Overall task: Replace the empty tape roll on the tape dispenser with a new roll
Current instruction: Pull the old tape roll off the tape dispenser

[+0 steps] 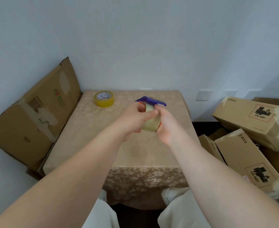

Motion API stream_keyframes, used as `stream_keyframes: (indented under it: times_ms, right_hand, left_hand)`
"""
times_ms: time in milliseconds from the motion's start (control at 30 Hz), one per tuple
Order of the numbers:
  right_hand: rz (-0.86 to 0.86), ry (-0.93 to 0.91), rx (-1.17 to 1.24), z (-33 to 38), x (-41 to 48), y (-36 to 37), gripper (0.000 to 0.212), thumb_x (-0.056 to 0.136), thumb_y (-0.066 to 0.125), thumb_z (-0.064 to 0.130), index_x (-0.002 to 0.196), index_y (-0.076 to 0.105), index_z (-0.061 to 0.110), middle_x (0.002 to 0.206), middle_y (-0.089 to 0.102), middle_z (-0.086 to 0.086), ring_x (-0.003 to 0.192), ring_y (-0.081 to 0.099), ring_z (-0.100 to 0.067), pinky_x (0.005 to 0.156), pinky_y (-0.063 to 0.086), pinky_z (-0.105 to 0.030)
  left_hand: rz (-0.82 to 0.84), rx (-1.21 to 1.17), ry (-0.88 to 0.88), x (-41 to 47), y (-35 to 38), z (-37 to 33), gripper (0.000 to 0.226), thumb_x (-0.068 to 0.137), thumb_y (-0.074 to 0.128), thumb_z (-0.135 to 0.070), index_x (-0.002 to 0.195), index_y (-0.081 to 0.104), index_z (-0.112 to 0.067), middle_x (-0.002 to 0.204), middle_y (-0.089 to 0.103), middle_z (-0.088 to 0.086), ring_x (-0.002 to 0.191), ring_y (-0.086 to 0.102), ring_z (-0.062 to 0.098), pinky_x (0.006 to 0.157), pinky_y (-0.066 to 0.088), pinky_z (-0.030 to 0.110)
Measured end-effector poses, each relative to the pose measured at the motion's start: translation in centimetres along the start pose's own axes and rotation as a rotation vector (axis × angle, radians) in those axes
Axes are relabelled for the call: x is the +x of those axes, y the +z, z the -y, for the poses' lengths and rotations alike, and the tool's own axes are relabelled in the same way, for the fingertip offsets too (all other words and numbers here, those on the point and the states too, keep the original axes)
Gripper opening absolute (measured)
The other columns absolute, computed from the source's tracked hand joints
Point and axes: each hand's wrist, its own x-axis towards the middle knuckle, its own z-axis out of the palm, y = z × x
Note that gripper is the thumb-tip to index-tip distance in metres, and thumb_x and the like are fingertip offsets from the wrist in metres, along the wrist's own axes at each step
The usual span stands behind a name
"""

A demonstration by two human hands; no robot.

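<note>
Both my hands hold a blue tape dispenser [152,100] above the middle of the table. A pale, nearly clear tape roll [150,125] sits in the dispenser, with a bit of orange showing at its sides. My left hand [135,120] grips the roll from the left, thumb across its front. My right hand [166,127] holds the dispenser and roll from the right. A yellow tape roll [104,98] lies flat at the table's far left, apart from both hands.
The small table [89,137] has a beige floral cloth and stands against a white wall. A flattened cardboard box [32,116] leans at its left. Several cardboard boxes [250,122] are piled at the right. My knees [176,204] are under the near edge.
</note>
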Motion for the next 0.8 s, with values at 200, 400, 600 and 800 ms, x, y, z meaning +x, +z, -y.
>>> stream_keyframes:
  times_ms: [200,400,600,800]
  right_hand:
    - [-0.030,0.087,0.064,0.2,-0.2,0.5,0.043,0.098,0.033,0.037,0.086,0.068,0.015,0.078,0.073,-0.004,0.078,0.065,-0.022,0.075,0.051,-0.035]
    - [-0.112,0.188,0.085,0.8,-0.2,0.3,0.041,0.097,0.035,0.031,0.118,0.063,0.010,0.112,0.068,-0.013,0.090,0.065,-0.031,0.086,0.050,-0.042]
    - [-0.125,0.227,0.115,1.6,-0.2,0.5,0.037,0.099,0.033,0.023,0.105,0.065,0.007,0.099,0.068,-0.013,0.085,0.064,-0.031,0.083,0.050,-0.044]
    - [-0.088,0.246,0.175,2.5,-0.6,0.1,0.054,0.095,0.036,0.007,0.050,0.067,0.003,0.057,0.064,-0.015,0.052,0.064,-0.024,0.047,0.054,-0.029]
  left_hand:
    - [-0.041,-0.078,0.061,0.5,-1.1,1.3,0.009,0.081,0.065,-0.014,0.085,0.060,-0.020,0.086,0.057,0.000,0.085,0.056,0.021,0.072,0.053,0.040]
    - [0.071,-0.231,-0.011,1.0,-2.5,1.8,0.008,0.083,0.063,-0.011,0.084,0.061,-0.019,0.090,0.059,0.002,0.089,0.056,0.020,0.073,0.055,0.040]
    - [0.046,-0.286,0.006,1.3,-2.4,2.1,0.005,0.088,0.058,-0.013,0.087,0.062,-0.014,0.100,0.062,0.006,0.096,0.058,0.021,0.079,0.056,0.048]
    - [0.036,-0.280,0.079,1.5,-3.0,2.2,0.009,0.090,0.054,-0.014,0.086,0.062,-0.014,0.093,0.060,0.005,0.090,0.057,0.018,0.079,0.056,0.047]
